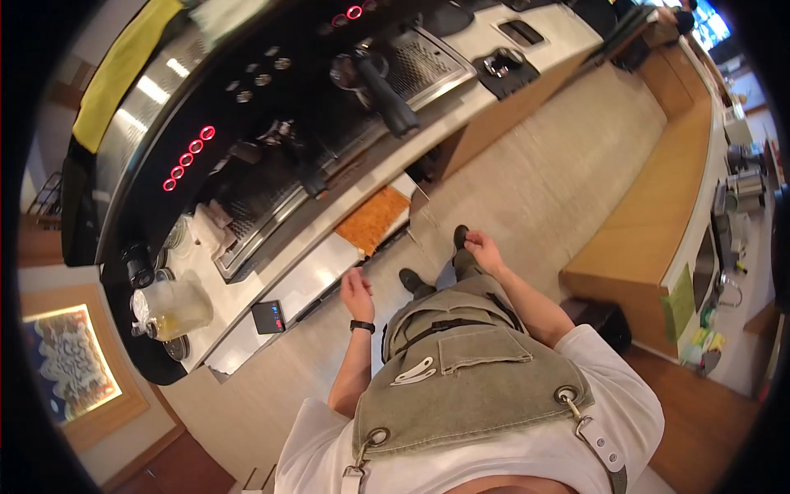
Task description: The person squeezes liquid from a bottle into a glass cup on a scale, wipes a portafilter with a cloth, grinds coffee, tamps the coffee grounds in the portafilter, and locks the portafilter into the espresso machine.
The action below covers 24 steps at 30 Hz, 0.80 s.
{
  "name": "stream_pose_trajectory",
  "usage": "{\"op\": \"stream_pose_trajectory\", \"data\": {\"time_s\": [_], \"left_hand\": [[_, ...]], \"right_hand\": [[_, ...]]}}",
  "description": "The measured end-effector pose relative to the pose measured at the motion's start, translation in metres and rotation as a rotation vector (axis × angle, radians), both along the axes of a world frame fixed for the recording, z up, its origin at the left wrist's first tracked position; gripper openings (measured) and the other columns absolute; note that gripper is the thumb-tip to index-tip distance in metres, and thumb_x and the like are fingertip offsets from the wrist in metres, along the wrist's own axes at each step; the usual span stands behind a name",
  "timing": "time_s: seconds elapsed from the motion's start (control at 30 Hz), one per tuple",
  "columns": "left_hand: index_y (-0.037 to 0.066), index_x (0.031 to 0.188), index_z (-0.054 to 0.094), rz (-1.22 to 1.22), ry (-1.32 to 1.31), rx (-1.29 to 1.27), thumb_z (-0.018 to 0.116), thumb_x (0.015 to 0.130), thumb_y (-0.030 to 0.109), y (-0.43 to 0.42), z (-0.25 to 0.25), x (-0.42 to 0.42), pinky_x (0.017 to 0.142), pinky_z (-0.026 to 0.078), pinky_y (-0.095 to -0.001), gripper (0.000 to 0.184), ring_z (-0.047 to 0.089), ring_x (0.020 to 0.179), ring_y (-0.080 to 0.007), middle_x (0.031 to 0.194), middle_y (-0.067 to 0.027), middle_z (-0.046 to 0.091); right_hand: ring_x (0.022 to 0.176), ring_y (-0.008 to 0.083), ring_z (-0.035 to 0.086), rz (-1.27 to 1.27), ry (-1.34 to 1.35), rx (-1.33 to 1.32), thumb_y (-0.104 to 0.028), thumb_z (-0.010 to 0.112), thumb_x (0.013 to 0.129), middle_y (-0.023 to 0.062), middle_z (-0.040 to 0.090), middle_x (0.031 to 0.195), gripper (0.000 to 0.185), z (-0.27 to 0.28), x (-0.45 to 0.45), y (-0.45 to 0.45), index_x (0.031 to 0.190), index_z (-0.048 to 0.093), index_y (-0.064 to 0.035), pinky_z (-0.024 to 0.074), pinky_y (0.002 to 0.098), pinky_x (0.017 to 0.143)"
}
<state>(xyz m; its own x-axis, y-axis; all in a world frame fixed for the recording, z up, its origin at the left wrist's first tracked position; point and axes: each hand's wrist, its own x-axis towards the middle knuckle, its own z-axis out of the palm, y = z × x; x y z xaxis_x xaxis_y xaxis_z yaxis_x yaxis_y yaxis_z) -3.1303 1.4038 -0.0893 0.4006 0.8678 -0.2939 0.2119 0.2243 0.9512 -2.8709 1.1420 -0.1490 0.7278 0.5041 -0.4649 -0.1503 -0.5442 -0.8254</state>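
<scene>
My left hand, with a dark band on its wrist, hangs in front of the counter edge near an open drawer. Its fingers are loosely bent, and I see nothing in them. An orange-brown surface lies at the drawer's far end. My right hand hovers over the floor above my dark shoe, fingers slightly curled, with nothing visible in it. Beyond the left hand stands an espresso machine with red-lit buttons. A black-handled portafilter sits in it. Neither hand touches the machine.
A clear pitcher with yellowish contents stands at the counter's left end. A small black device with a lit display lies nearby. A cloth rests by the drip tray. Wooden cabinets line the right side, across the pale floor.
</scene>
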Motion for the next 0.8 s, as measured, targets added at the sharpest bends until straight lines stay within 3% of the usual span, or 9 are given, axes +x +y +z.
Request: {"op": "stream_pose_trajectory", "data": {"time_s": [0.1, 0.2, 0.37, 0.43, 0.5, 0.53, 0.67, 0.7, 0.8], "left_hand": [[0.007, 0.116, 0.068, -0.528, 0.246, -0.086, 0.055, 0.108, 0.038, -0.034, -0.069, -0.030, 0.073, 0.052, -0.0299, 0.035, 0.066, 0.083, -0.0149, 0.095, -0.0050, 0.071], [0.014, 0.142, 0.062, -1.137, 0.647, -0.399, 0.055, 0.102, 0.059, -0.052, -0.112, -0.051, 0.103, 0.049, -0.0419, 0.061, 0.063, 0.121, -0.0280, 0.135, -0.0089, 0.068], [0.016, 0.149, 0.057, -1.084, 0.931, -0.998, 0.054, 0.098, 0.067, -0.075, -0.180, -0.017, 0.106, 0.048, -0.0444, 0.072, 0.062, 0.125, -0.0305, 0.143, -0.0098, 0.063], [0.015, 0.150, 0.056, -1.066, 0.967, -1.150, 0.054, 0.097, 0.071, -0.101, -0.143, 0.012, 0.107, 0.048, -0.0465, 0.077, 0.062, 0.124, -0.0312, 0.144, -0.0103, 0.063], [0.013, 0.144, 0.062, -1.577, 0.863, -0.821, 0.056, 0.096, 0.067, -0.113, -0.174, 0.025, 0.106, 0.049, -0.0456, 0.073, 0.064, 0.121, -0.0277, 0.145, -0.0113, 0.062], [0.009, 0.131, 0.071, -1.736, 0.972, -0.164, 0.064, 0.093, 0.049, -0.126, -0.162, 0.040, 0.100, 0.053, -0.0435, 0.055, 0.069, 0.113, -0.0286, 0.131, -0.0151, 0.071], [0.006, 0.108, 0.080, -1.730, 0.989, 0.408, 0.071, 0.084, 0.026, -0.169, -0.153, 0.082, 0.088, 0.059, -0.0418, 0.032, 0.074, 0.098, -0.0337, 0.102, -0.0189, 0.077], [0.005, 0.104, 0.080, -1.657, 0.957, 0.493, 0.072, 0.085, 0.022, -0.182, -0.126, 0.097, 0.082, 0.061, -0.0416, 0.027, 0.077, 0.090, -0.0278, 0.098, -0.0182, 0.078], [-0.002, 0.101, 0.075, -1.194, 0.576, -0.119, 0.065, 0.097, 0.026, -0.222, -0.079, 0.143, 0.068, 0.061, -0.0395, 0.030, 0.077, 0.073, -0.0257, 0.086, -0.0195, 0.076]], "right_hand": [[0.137, 0.0333, 0.055, 0.600, 0.211, -0.485, -0.041, 0.061, 0.096, 0.0205, 0.061, 0.144, 0.061, -0.050, -0.041, -0.086, 0.147, 0.057, -0.0069, 0.0412, 0.0441, 0.116], [0.139, 0.0298, 0.050, 0.252, 0.536, -0.380, -0.044, 0.059, 0.096, 0.0152, 0.057, 0.149, 0.061, -0.081, -0.080, -0.132, 0.147, 0.058, -0.0094, 0.0372, 0.0419, 0.118], [0.118, 0.0187, 0.062, 0.148, 0.807, -0.183, -0.034, 0.065, 0.096, 0.0060, 0.068, 0.133, 0.052, -0.037, -0.080, -0.167, 0.139, 0.064, -0.0053, 0.0470, 0.0345, 0.105], [0.112, 0.0174, 0.064, 0.081, 0.884, -0.038, -0.032, 0.065, 0.096, 0.0052, 0.070, 0.128, 0.051, -0.036, -0.090, -0.201, 0.137, 0.065, -0.0028, 0.0491, 0.0332, 0.101], [0.107, 0.0161, 0.066, 0.015, 0.964, 0.120, -0.030, 0.066, 0.095, 0.0044, 0.073, 0.123, 0.049, -0.040, -0.093, -0.224, 0.134, 0.067, -0.0003, 0.0512, 0.0318, 0.098], [0.102, 0.0158, 0.067, 0.141, 0.882, 0.043, -0.029, 0.066, 0.095, 0.0037, 0.074, 0.117, 0.046, -0.063, -0.090, -0.237, 0.131, 0.069, -0.0007, 0.0529, 0.0328, 0.094], [0.080, 0.0161, 0.070, 0.494, 0.455, -0.188, -0.025, 0.067, 0.096, 0.0020, 0.076, 0.093, 0.033, -0.082, -0.053, -0.253, 0.117, 0.075, -0.0005, 0.0579, 0.0359, 0.076], [0.075, 0.0165, 0.070, 0.552, 0.330, -0.226, -0.024, 0.067, 0.097, 0.0019, 0.076, 0.086, 0.031, -0.060, -0.043, -0.248, 0.113, 0.076, -0.0001, 0.0587, 0.0365, 0.072], [0.074, 0.0187, 0.071, 0.382, 0.268, -0.159, -0.026, 0.067, 0.097, 0.0090, 0.074, 0.074, 0.028, 0.001, -0.015, -0.226, 0.105, 0.077, -0.0010, 0.0575, 0.0364, 0.069]]}}
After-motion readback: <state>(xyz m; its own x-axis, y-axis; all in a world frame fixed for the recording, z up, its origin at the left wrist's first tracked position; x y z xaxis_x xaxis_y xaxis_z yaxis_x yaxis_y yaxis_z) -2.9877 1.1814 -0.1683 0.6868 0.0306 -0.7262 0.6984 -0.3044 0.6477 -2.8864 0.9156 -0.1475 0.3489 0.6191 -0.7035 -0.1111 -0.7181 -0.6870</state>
